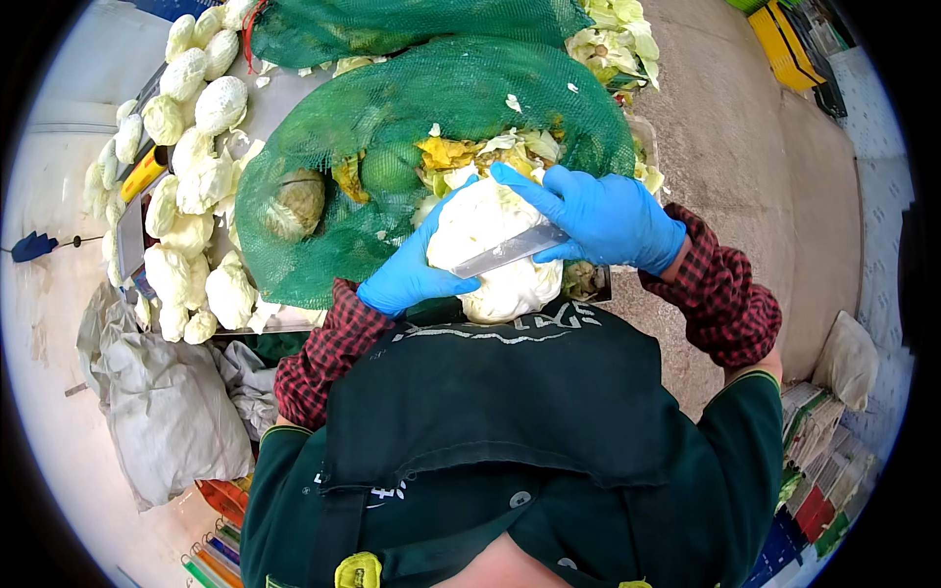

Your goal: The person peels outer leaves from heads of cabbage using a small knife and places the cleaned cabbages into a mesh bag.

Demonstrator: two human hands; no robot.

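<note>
Blue gloves cover both of my hands. In front of my dark apron, my left hand [412,273] cups the left side of a pale, trimmed cabbage head [507,294]. My right hand [606,217] grips a knife, its handle hidden in the palm and the index finger stretched out over the cabbage. The broad knife blade [507,251] lies slantwise across the head, with its tip near my left thumb. Just beyond the cabbage is a green mesh sack [470,81] holding more heads, with yellowed leaves [445,153] at its opening.
Pale cabbage heads [195,173] crowd the left side of the table, some in foam net sleeves [220,105]. Among them sits a yellow-and-black object [144,173]. Leaf trimmings [614,40] pile up at the far right. A whitish sack [173,411] stands at left, a yellow crate [783,48] far right.
</note>
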